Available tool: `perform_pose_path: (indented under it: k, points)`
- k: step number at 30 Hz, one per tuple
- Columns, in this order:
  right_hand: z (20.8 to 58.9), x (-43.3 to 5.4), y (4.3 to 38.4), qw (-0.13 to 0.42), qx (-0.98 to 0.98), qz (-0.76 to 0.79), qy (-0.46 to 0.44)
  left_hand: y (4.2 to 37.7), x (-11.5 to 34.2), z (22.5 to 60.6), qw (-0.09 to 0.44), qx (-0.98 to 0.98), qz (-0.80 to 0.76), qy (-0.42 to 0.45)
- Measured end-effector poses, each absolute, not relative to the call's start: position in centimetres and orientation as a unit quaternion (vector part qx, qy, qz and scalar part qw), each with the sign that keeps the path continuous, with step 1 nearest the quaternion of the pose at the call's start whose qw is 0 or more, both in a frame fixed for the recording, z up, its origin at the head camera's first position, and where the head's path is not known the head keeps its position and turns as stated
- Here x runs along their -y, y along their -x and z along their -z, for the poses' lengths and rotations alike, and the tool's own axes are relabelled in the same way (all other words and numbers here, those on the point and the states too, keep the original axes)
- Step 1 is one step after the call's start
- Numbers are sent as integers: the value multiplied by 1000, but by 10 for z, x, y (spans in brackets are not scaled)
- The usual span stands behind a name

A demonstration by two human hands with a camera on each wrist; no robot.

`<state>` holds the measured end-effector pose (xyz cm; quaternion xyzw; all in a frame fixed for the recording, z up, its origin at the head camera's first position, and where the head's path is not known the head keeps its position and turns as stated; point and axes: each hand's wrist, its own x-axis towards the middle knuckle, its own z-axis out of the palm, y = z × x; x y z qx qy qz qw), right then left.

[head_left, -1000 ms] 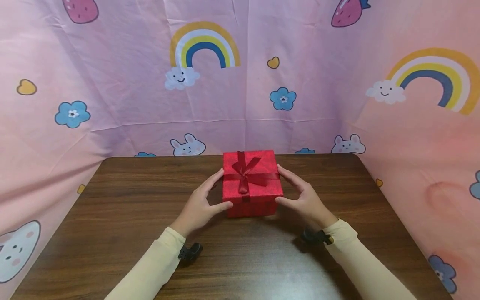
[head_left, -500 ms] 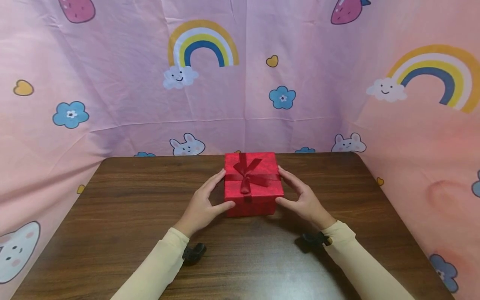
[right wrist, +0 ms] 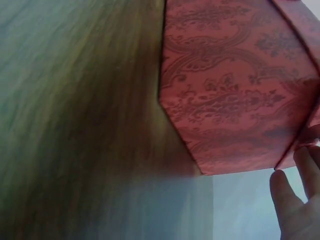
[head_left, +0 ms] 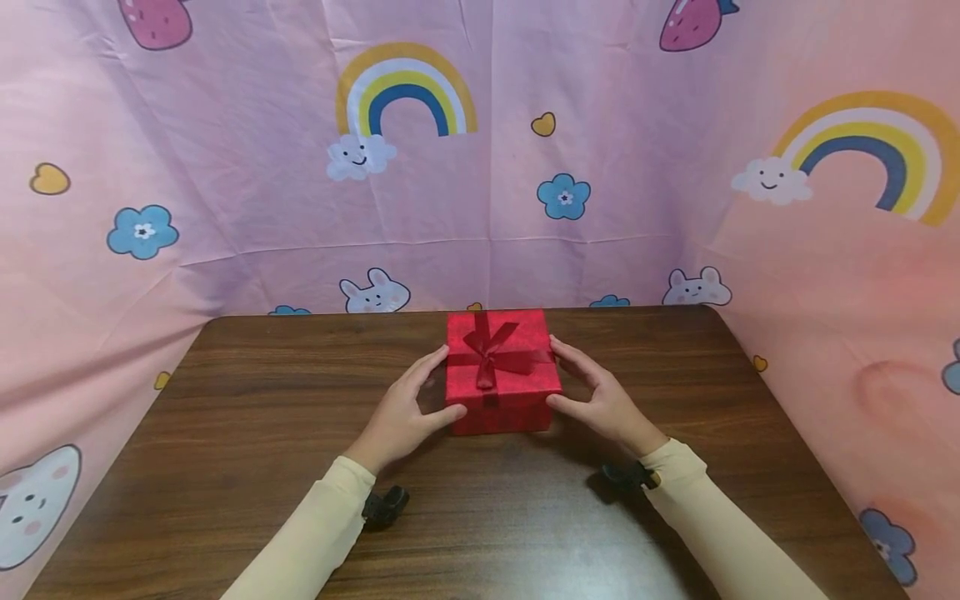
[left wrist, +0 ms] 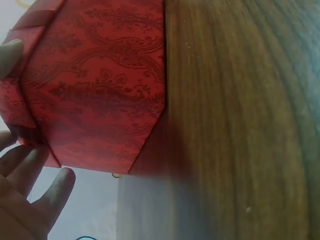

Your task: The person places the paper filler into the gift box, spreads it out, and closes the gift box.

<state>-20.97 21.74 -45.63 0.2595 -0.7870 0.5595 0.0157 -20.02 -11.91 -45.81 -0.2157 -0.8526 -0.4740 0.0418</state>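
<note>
A red patterned gift box (head_left: 501, 414) with a dark red ribbon bow (head_left: 487, 357) on its lid (head_left: 525, 333) rests on the wooden table, near the far edge. My left hand (head_left: 401, 417) holds the lid from the left, thumb at the front corner and fingertips on the side. On the opposite side, my right hand (head_left: 606, 406) grips it likewise. Both wrist views show fingertips against the lid's rim, above the box's patterned wall (left wrist: 105, 90). The lid sits on the box, and its inside is hidden.
The brown wooden table (head_left: 262, 400) extends on both sides of the box and toward me. Behind it and along the sides hangs a pink cloth (head_left: 450, 208) printed with rainbows, flowers and rabbits. Each wrist wears a black device (head_left: 386, 506).
The lid's back edge appears slightly lower in the head view than a second ago. Both hands have shifted only a little and keep their hold on the lid.
</note>
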Motion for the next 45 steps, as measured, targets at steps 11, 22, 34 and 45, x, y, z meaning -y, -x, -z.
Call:
perform_pose_path:
  k: [11, 22, 34, 45]
  points:
    - [452, -219, 217, -39, 745, -630, -216, 218, 120, 452, -3, 804, 569, 170]
    - [452, -198, 234, -37, 740, -662, -112, 228, 106, 455, -54, 760, 640, 97]
    - [459, -192, 228, -9, 752, -654, -85, 230, 106, 460, -66, 752, 649, 94]
    - [458, -191, 227, -27, 753, -651, -93, 223, 103, 458, -58, 733, 674, 73]
